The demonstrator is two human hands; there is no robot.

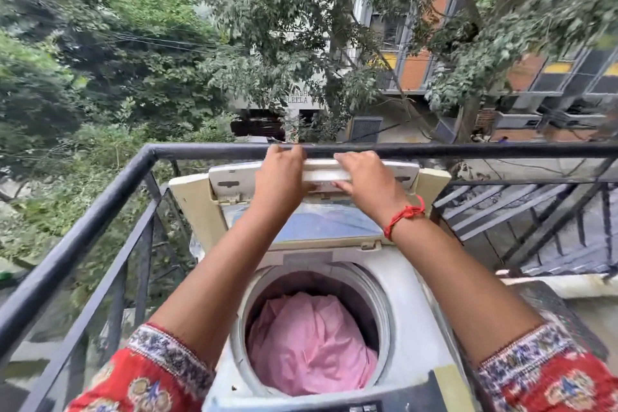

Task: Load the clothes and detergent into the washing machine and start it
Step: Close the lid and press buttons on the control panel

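A white top-loading washing machine (411,321) stands on a balcony with its drum open. Pink cloth (311,344) fills the drum. The folding lid (234,179) is raised upright at the back, leaning near the railing. My left hand (279,177) grips the lid's top edge at the middle. Just to its right, my right hand (364,181) holds the same edge, fingers over the top and thumb under. A red thread is tied round my right wrist. No detergent is in view.
A black metal railing (100,211) runs along the left and the far side, right behind the lid. Black metal stairs (535,221) lie to the right. A dark control panel (384,406) shows at the machine's near edge. Trees and buildings lie beyond.
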